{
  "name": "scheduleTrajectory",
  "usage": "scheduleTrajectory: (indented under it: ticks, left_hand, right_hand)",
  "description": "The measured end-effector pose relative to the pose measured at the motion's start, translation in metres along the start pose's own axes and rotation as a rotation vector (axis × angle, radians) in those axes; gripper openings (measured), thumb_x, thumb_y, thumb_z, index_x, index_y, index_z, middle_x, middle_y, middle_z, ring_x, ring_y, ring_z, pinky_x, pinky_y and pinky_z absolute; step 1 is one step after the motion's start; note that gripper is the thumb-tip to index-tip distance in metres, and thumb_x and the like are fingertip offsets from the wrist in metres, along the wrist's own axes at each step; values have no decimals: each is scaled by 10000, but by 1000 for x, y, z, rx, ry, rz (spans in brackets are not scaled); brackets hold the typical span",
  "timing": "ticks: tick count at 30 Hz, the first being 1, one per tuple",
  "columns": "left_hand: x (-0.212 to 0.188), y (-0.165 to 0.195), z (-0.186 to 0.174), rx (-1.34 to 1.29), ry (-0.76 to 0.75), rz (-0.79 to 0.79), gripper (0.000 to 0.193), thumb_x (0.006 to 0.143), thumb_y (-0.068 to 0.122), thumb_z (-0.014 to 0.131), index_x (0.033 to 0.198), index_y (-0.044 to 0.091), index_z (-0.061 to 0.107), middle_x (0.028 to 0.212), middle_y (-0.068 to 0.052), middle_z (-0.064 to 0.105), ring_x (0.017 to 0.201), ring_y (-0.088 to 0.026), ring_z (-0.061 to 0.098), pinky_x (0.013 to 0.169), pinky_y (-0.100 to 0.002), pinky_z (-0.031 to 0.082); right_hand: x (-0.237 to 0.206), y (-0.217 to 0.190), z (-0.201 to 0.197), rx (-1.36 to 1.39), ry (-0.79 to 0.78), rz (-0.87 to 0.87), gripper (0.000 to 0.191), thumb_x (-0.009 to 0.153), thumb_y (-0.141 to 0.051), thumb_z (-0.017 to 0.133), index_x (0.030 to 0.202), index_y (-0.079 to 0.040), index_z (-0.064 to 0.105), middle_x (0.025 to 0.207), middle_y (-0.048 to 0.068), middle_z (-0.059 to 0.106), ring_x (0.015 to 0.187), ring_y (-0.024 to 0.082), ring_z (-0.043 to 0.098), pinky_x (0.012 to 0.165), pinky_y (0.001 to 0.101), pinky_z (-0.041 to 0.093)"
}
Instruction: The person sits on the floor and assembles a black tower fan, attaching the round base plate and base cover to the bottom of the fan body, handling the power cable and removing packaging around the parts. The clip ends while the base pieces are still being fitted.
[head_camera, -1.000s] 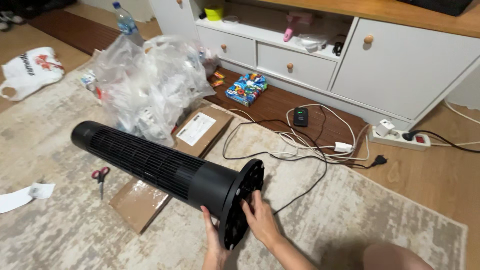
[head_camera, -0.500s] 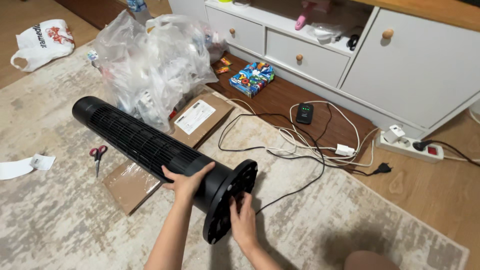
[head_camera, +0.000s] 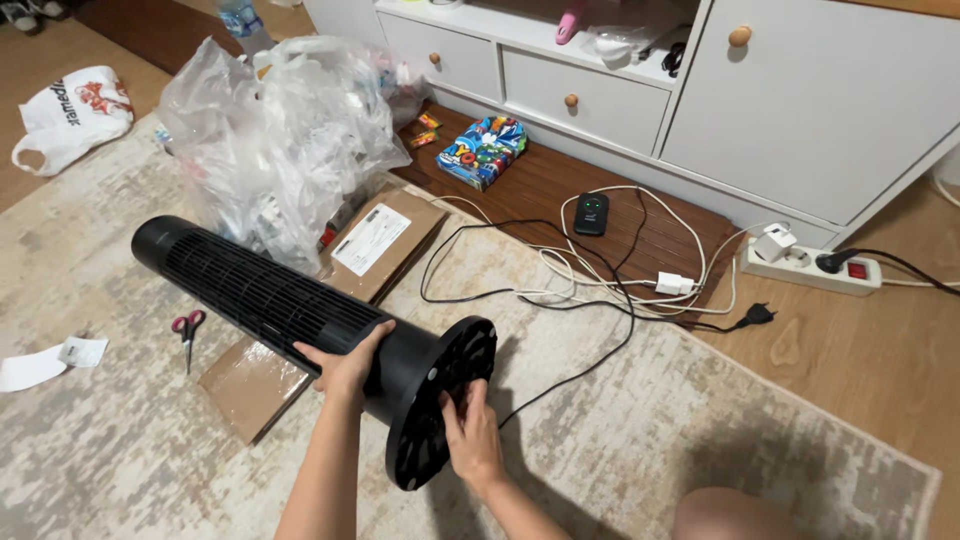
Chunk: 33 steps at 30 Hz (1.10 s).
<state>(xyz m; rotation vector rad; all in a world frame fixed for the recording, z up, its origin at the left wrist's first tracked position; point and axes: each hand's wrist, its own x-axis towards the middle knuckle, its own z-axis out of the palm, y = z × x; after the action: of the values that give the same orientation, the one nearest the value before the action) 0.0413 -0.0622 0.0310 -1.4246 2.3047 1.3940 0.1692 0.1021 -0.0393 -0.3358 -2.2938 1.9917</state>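
Head view looks down on a black tower fan (head_camera: 270, 300) lying on its side across a pale patterned rug (head_camera: 620, 420), its grille end toward the upper left and its round base plate (head_camera: 440, 400) toward the person. The left hand (head_camera: 345, 365) grasps the fan body just behind the base, fingers spread over the top of the casing. The right hand (head_camera: 472, 440) presses flat against the ribbed face of the base plate, fingertips on the plastic, not clenched around anything. Under the fan lies a flattened cardboard box (head_camera: 375, 245), with another piece of cardboard (head_camera: 250, 385) beneath the fan's middle. Red-handled scissors (head_camera: 187, 330) lie just beside that cardboard on the rug. Behind the fan sits a heap of clear plastic bags (head_camera: 280, 130). A black cord (head_camera: 560, 370) runs from the fan's base end across the rug to a tangle of white cables (head_camera: 640, 270) near a white power strip (head_camera: 810, 268), in front of a white cabinet (head_camera: 800, 110).
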Motion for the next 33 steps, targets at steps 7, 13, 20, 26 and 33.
scheduleTrajectory:
  ticks: [7, 13, 20, 26, 33]
  left_hand:
    - [-4, -11, -4, -59, 14, 72, 1673, 461, 564, 952, 1646, 315, -201, 1654, -364, 21, 1518, -510, 220, 1177, -608, 348]
    - [-13, -13, -7, -79, 7, 93, 1675, 485, 557, 963, 1650, 280, -207, 1642, -393, -8, 1525, -514, 185, 1186, -590, 331]
    - [-12, -11, -3, -87, 13, 96, 1676, 475, 546, 969, 1645, 293, -204, 1641, -395, -31, 1531, -507, 170, 1183, -587, 336]
    - [-15, -18, -12, -157, -12, 122, 1668, 482, 527, 971, 1643, 285, -203, 1636, -385, 12, 1519, -503, 185, 1159, -609, 354]
    - [-8, -26, -13, -143, -39, 86, 1680, 461, 547, 955, 1636, 306, -222, 1645, -352, 60, 1496, -467, 278, 1161, -571, 382]
  right_hand:
    - [-7, -3, 11, 45, 87, -8, 333, 972, -320, 611, 1057, -25, 482, 765, 193, 673, 664, 341, 670, 616, 449, 505]
    - [-11, -5, 13, 63, 106, 29, 320, 990, -307, 595, 1030, -17, 468, 747, 161, 634, 632, 287, 627, 616, 415, 491]
    - [-9, -7, 11, 48, 90, 104, 348, 1015, -339, 595, 1031, -15, 468, 760, 186, 626, 666, 298, 613, 651, 419, 488]
    - [-13, 1, 1, -24, -95, -9, 458, 1005, -354, 563, 1254, -7, 398, 1033, 210, 690, 909, 339, 701, 769, 432, 543]
    - [-9, 13, -23, -68, -323, -5, 600, 932, -282, 700, 1341, -16, 351, 1127, 159, 631, 983, 260, 664, 847, 387, 542]
